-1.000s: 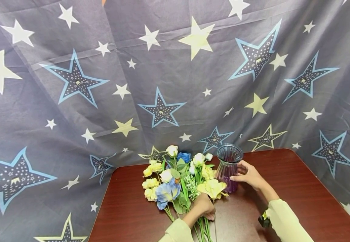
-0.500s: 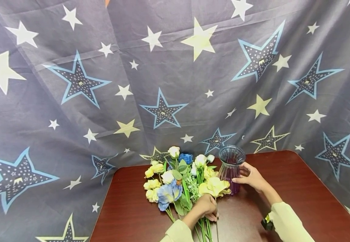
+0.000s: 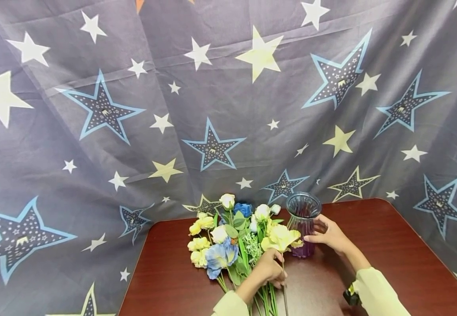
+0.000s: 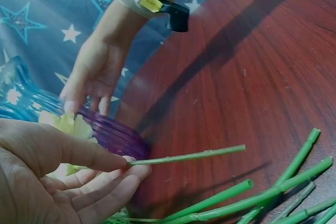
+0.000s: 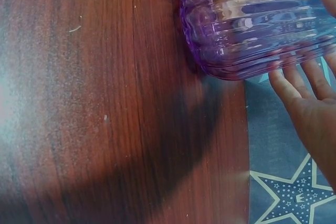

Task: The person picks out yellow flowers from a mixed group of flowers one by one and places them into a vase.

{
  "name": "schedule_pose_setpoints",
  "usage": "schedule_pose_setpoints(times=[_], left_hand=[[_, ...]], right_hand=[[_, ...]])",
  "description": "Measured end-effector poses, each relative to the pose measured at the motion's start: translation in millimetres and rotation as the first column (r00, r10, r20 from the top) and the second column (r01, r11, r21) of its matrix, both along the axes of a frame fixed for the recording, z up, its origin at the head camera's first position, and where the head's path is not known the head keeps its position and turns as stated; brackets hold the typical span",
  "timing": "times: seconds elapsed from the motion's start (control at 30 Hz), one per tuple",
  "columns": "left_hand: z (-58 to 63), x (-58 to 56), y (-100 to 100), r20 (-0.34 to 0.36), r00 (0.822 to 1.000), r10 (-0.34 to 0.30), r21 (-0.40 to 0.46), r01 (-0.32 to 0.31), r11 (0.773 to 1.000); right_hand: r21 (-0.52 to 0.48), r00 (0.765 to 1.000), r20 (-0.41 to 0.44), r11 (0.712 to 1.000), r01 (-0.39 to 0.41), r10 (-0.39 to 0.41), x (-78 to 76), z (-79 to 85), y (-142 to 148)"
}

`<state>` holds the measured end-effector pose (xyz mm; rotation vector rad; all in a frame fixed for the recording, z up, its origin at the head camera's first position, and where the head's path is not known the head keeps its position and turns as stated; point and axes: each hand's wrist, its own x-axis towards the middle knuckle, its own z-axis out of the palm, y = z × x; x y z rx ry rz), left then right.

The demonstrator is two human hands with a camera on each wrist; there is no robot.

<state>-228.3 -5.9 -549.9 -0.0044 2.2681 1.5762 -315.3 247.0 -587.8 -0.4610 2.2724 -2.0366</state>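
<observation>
My left hand [image 3: 268, 266] pinches the thin stem [image 4: 194, 156] of a yellow artificial flower [image 3: 280, 238] between thumb and fingers. The bloom overlaps the lower left side of a ribbed glass vase [image 3: 301, 226], bluish at its flared rim and purple at its base. The vase stands upright on the table. My right hand [image 3: 332, 237] holds it from the right, thumb on the near side and fingers around the far side. Beside and under my left hand lies a bunch of artificial flowers [image 3: 220, 256] in white, yellow and blue, with green stems [image 4: 220, 203] pointing toward me.
The reddish-brown wooden table [image 3: 169, 281] has rounded far corners. Behind it hangs a grey cloth [image 3: 228, 96] printed with stars, close to the table's far edge. A small black-and-yellow device [image 3: 350, 296] sits at the right sleeve.
My left hand has raised the yellow flower slightly, its stem now standing farther from the bunch. The right hand stays at the vase. The head view has shifted a little.
</observation>
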Motion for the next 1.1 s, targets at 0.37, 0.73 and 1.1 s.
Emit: schedule_pose_setpoints(times=[0.37,0.73,1.1], left_hand=[[17.5,-7.9,-17,-0.076,0.997,0.018,0.069,-0.012,0.998],[35.9,-16.4,-31,-0.149,0.984,0.097,0.144,-0.076,0.987],[56.7,-24.5,-44,-0.174,0.976,0.132,0.196,-0.097,0.976]], right_hand=[[0.029,1.0,-0.011,0.999,0.022,-0.022,-1.1,1.3,1],[0.044,0.999,-0.008,0.998,0.035,-0.035,-0.5,1.1,1],[0.011,0.999,0.016,0.999,0.031,-0.031,0.0,0.0,0]])
